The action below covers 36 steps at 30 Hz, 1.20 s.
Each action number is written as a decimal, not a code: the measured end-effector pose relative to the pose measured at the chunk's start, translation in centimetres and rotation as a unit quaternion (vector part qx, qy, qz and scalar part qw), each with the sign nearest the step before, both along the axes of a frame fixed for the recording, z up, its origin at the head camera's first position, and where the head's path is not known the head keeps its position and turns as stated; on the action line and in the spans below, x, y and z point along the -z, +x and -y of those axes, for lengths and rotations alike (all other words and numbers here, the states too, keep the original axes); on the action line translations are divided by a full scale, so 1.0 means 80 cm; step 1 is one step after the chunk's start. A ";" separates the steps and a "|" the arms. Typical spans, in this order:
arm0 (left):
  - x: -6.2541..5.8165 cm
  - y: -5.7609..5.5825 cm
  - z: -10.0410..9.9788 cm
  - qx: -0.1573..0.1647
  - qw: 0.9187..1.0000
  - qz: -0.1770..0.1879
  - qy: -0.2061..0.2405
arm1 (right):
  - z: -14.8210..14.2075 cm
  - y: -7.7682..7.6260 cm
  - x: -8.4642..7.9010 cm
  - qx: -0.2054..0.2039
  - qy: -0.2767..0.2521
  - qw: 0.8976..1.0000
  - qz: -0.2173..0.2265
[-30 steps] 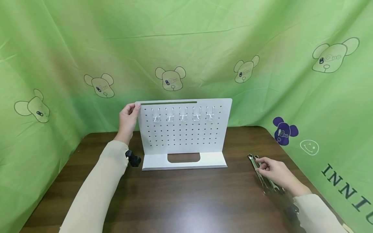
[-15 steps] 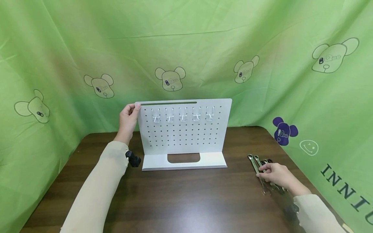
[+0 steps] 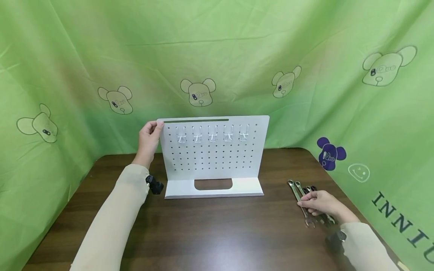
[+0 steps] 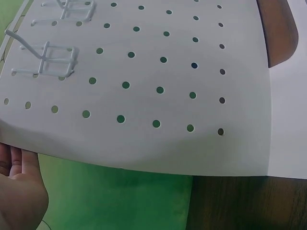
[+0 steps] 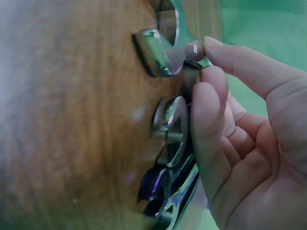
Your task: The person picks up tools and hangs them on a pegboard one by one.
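A white pegboard (image 3: 210,158) stands upright on its L-shaped foot in the middle of the table. My left hand (image 3: 148,140) grips its upper left edge; in the left wrist view that hand (image 4: 21,191) shows only in part. Over at the right lies a row of metal combination wrenches (image 3: 298,184). Thumb and forefinger of my right hand (image 3: 325,206) pinch the leftmost wrench (image 3: 294,190) about its middle. In the right wrist view, the open end of this wrench (image 5: 160,55) sticks out past the fingertips. Behind the hand, several other wrenches (image 5: 170,129) are partly hidden.
Several white wire hooks (image 3: 213,133) sit in a row along the upper part of the pegboard. Brown wooden table (image 3: 203,233) surface lies in front of the board. A green curtain (image 3: 237,56) with bear prints hangs behind and at both sides.
My right hand has shifted slightly down from near the wrenches' ring ends, and its fingers now pinch the leftmost wrench. The left hand and pegboard have stayed put.
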<state>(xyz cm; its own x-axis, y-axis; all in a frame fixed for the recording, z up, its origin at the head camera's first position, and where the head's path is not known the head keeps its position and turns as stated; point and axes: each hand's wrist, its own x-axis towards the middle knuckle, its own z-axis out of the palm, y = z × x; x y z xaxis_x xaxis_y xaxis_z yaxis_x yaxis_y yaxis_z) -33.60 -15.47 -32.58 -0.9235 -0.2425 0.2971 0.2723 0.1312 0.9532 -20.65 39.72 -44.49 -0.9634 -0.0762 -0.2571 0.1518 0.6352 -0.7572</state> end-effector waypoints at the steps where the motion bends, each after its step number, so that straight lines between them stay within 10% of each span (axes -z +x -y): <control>1: 0.000 0.001 0.000 0.000 1.000 0.001 -0.002 | 0.000 0.000 -0.001 -0.001 -0.002 1.000 0.005; 36: -0.001 0.002 0.001 0.001 1.000 -0.001 -0.006 | 0.015 -0.005 -0.006 0.016 0.090 0.996 0.016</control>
<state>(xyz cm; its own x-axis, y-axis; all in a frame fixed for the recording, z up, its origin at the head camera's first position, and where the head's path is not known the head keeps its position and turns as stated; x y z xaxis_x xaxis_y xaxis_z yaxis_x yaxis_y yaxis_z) -33.45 -15.52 -32.48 -0.9237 -0.2363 0.3015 0.2741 0.1420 0.9512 -21.04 38.51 -43.99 -0.9560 0.0048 -0.2935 0.1961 0.7545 -0.6263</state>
